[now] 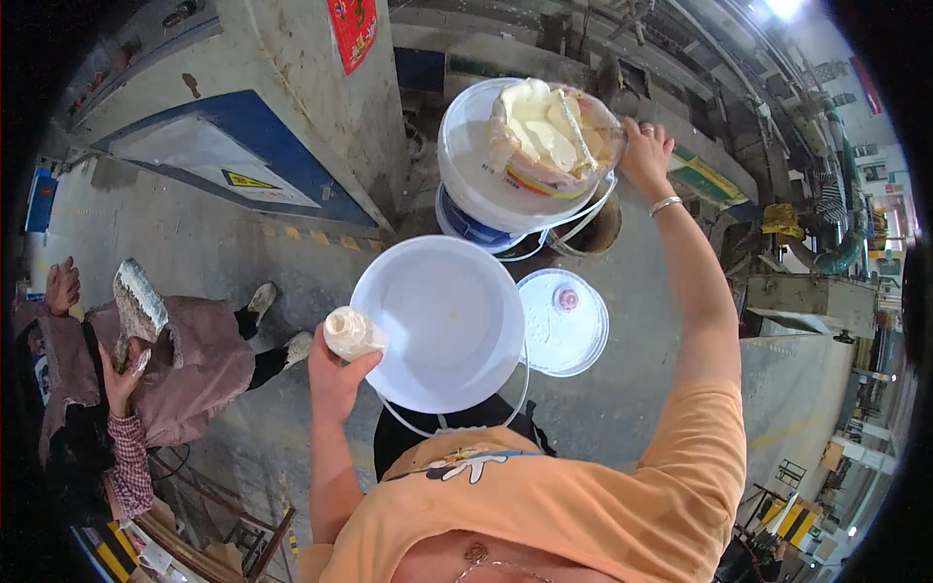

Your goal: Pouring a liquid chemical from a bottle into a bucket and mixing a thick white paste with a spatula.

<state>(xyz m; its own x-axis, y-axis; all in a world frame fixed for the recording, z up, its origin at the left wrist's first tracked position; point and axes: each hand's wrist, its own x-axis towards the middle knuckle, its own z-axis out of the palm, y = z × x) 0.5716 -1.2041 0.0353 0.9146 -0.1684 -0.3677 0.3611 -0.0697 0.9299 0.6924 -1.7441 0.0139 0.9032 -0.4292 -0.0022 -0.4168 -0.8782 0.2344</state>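
My left hand (335, 387) is wrapped round a pale cream bottle (352, 332) with an open round mouth, beside the left rim of a white bucket (442, 384). That bucket stands before me, its pale inside showing and its wire handle hanging at the near side. Farther off, a clear plastic bag (603, 126) of thick cream-coloured paste (542, 124) rests on top of a second white bucket (476, 160). My right hand (646, 154) is at the bag's right end, with its fingers curled on the plastic; part of the grip is hidden.
A white lid (562, 325) with a round pinkish cap lies right of the near bucket. Below the bag's bucket stands a blue-banded pail (462, 219). A large cabinet (282, 117) stands far left. A person in a brown apron (199, 364) holds a paste-caked tool (141, 301) at left.
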